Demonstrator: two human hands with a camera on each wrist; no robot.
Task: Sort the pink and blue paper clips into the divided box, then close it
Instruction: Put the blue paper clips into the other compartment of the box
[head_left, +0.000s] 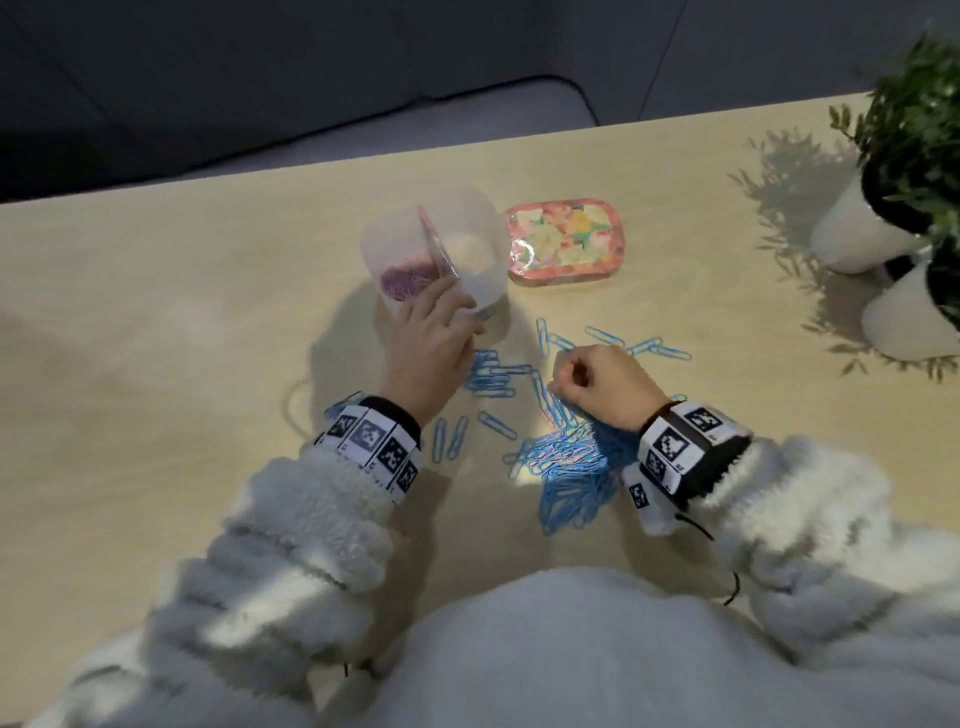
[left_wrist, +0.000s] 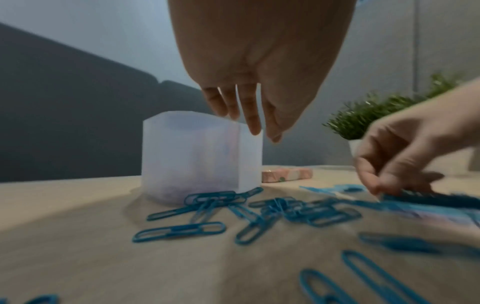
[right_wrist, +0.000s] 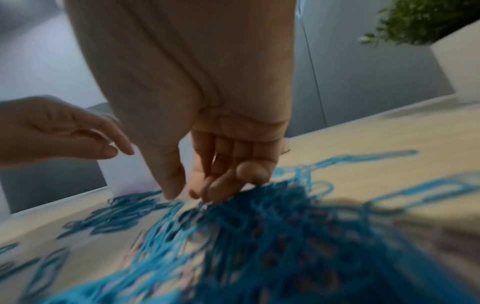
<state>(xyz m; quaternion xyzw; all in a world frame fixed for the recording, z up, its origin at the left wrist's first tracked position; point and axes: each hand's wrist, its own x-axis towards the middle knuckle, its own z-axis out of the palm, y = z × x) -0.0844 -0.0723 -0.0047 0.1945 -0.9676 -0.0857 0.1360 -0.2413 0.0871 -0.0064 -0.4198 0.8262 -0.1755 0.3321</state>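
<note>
A translucent divided box (head_left: 483, 228) stands open mid-table, with pink paper clips (head_left: 408, 283) in its left compartment and a pink divider (head_left: 436, 244). Its right compartment looks bare. My left hand (head_left: 457, 317) hangs at the box's near wall (left_wrist: 197, 160) with fingers (left_wrist: 249, 115) straight and relaxed, holding nothing. Blue paper clips (head_left: 493, 376) lie scattered in front of the box, and a dense heap (head_left: 566, 467) lies nearer me. My right hand (head_left: 563, 376) is curled over that heap (right_wrist: 259, 226), its fingertips (right_wrist: 210, 195) pinching at the top clips.
The floral box lid (head_left: 563, 241) lies flat just right of the box. Two potted plants in white pots (head_left: 857, 239) (head_left: 909, 317) stand at the table's right end. A dark sofa (head_left: 260, 78) sits beyond the table's far edge.
</note>
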